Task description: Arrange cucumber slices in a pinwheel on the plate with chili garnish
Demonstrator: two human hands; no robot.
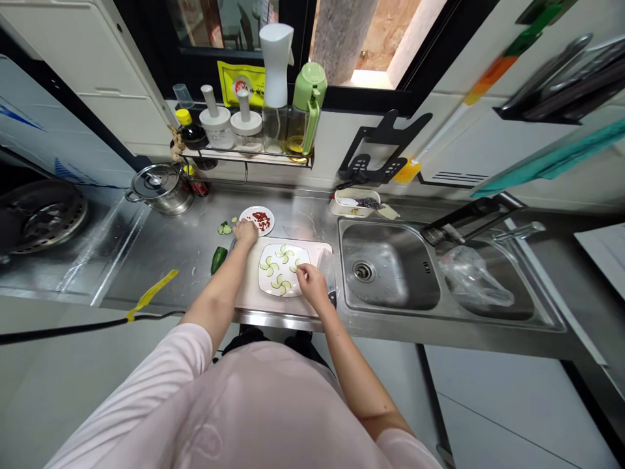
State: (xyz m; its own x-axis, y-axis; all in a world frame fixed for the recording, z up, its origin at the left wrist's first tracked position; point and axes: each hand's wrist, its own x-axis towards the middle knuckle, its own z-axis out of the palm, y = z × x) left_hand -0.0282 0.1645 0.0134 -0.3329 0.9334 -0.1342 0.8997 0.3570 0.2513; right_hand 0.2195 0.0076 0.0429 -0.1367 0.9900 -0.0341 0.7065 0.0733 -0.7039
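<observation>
Pale green cucumber crescents [282, 283] curve in a pinwheel on a square white plate [265, 285] with rounded corners; the right hand [312, 283] hangs over that plate's right side, fingers curled and drawn together, though whether a slice sits between them cannot be told. The left hand [245, 231] is bunched at the rim of a small round white plate [249, 215] near the back edge of the board; it may be pinching something, but the fingers hide that. Diced red bits [261, 220] lie heaped on this plate.

Both plates share a pale cutting board [254, 296] near the front edge of the brushed steel counter [161, 254]; crumpled clear plastic [325, 267] stands at the board's right edge. Left of the board lie a glossy dark green cucumber piece [219, 259] and, further back, a few small cucumber slices [224, 228] on the wet steel.

Further out, a round steel sink basin [388, 264] with a metal drain [362, 271] sits to the right, and a limp plastic bag [473, 277] slumps in the second basin; toward the left end of the counter stands a steel pot [159, 189] with a glass lid, and along the back wall runs a narrow shelf [249, 156] of bottles and jars, all glass and plastic.
</observation>
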